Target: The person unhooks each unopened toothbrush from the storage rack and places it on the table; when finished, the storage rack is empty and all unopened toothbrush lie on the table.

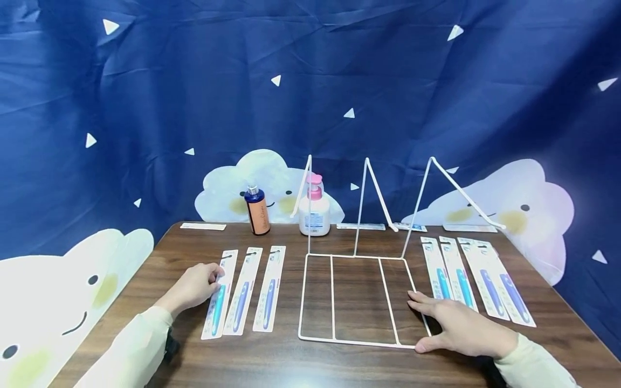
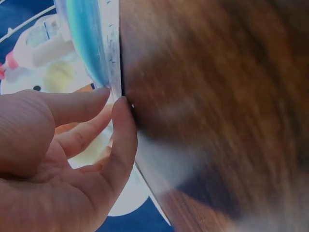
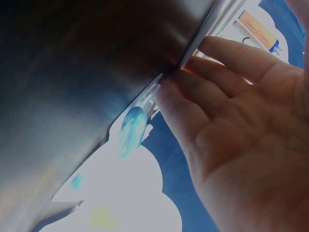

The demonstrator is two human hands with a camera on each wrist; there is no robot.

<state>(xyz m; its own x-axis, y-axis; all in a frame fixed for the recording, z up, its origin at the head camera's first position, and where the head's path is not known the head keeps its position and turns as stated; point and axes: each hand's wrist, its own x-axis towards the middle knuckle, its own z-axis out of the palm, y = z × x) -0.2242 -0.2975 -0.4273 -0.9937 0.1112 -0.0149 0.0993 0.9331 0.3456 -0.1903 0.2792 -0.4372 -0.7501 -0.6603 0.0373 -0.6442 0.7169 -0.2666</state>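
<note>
My left hand (image 1: 193,286) is at the left edge of the leftmost packaged toothbrush (image 1: 218,310), a teal-handled one on a white card lying on the table. In the left wrist view, thumb and finger pinch the edge of its card (image 2: 114,48). Two purple-handled packaged toothbrushes lie beside it, one of them nearest (image 1: 240,307). A white wire rack (image 1: 364,343) stands in the middle, with bent arms rising at its back. At its front right corner rests my right hand (image 1: 458,326), fingers extended along the side bar; the right wrist view shows its palm.
Several packaged toothbrushes (image 1: 506,288) lie right of the rack, near the right hand. Behind stand a dark blue bottle with an orange label (image 1: 257,213) and a white pump bottle (image 1: 314,215). Thin flat packages line the table's (image 1: 271,366) back edge before a blue curtain.
</note>
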